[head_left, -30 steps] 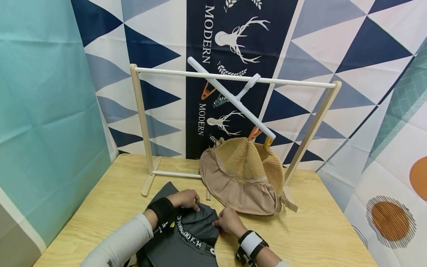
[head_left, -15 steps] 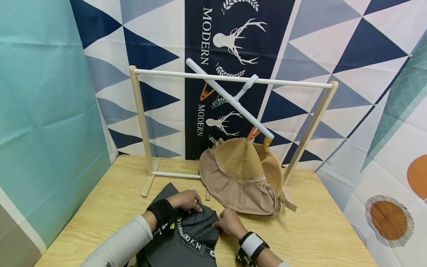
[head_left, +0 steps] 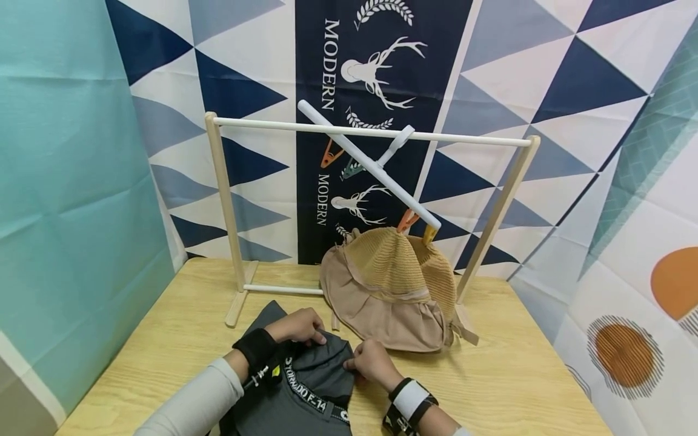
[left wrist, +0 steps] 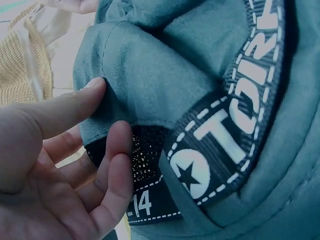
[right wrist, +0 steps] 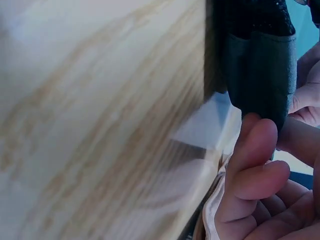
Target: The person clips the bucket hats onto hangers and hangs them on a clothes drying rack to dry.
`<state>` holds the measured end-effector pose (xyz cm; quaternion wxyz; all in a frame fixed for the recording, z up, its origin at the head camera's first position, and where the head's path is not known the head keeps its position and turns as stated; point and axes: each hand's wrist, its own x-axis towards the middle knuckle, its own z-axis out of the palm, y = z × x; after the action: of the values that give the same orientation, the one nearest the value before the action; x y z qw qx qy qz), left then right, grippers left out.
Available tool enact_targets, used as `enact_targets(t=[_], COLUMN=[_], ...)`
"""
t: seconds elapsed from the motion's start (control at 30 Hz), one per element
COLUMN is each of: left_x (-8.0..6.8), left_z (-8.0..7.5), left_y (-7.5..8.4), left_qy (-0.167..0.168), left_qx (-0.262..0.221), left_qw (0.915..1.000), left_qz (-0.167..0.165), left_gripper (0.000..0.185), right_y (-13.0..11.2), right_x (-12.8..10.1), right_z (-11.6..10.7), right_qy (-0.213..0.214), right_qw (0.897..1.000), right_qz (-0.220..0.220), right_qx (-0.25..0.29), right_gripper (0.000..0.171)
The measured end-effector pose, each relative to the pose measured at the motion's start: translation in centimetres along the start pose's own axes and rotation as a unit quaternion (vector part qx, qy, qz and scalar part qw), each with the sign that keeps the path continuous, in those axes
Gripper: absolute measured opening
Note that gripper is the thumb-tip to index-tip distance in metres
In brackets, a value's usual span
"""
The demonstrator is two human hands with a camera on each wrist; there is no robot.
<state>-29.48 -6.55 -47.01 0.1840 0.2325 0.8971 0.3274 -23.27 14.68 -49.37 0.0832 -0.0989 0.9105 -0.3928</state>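
Note:
A dark grey cloth hat point(head_left: 289, 407) lies on the wooden table, with a black band point(head_left: 306, 392) lettered "TORNADO F-14". My left hand point(head_left: 300, 327) pinches the crown at its far side. In the left wrist view, the thumb point(left wrist: 75, 105) lies on the grey cloth and the other fingers curl at its edge. On the crown's right side, my right hand point(head_left: 373, 363) pinches the cloth between thumb and forefinger, as the right wrist view shows. Just beyond the hands, a straw hat with a beige cloth brim point(head_left: 382, 315) hangs folded from clips.
A rack with a white top rail point(head_left: 469, 138) and wooden posts point(head_left: 226, 200) stands at the back. A slanting white hanger point(head_left: 354, 151) hooks over the rail. Orange point(head_left: 406, 221) and yellow point(head_left: 429, 235) clips grip the straw hat; another orange clip point(head_left: 330, 154) and a green clip point(head_left: 351, 169) hang free.
The head view has shifted slightly, so the rack and hats sit a little further left in it. Both hands keep their hold on the grey hat with hardly any movement.

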Motion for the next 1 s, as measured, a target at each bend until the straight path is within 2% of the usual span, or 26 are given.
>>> enact_targets(t=[0.23,0.5,0.67,0.77,1.0], left_x=[-0.3,-0.5,-0.6,-0.5,-0.5], left_z=[-0.3,-0.3,-1.0,-1.5,-2.8], left_y=[-0.1,-0.2,0.2,0.3,0.9], left_qy=[0.018,0.032,0.030,0.038,0.046], left_qx=[-0.016,-0.039,-0.049,-0.049,-0.052], left_qw=[0.9995,0.9983,0.9972,0.9966,0.9963], left_qz=[0.021,0.030,0.047,0.053,0.050], left_gripper=[0.005,0.005,0.005,0.006,0.007], right_y=[-0.5,-0.9,-1.5,-1.9,-2.5], right_x=[-0.1,-0.4,-0.1,0.2,0.9], right_z=[-0.4,-0.9,-2.0,-2.9,-4.0], right_qy=[0.003,-0.002,-0.028,-0.045,-0.038], right_qw=[1.000,1.000,1.000,0.999,0.999], right_qz=[-0.006,-0.001,0.003,-0.010,-0.027], right_qx=[-0.005,0.007,0.005,0.009,-0.015], right_gripper=[0.051,0.042,0.036,0.036,0.038])
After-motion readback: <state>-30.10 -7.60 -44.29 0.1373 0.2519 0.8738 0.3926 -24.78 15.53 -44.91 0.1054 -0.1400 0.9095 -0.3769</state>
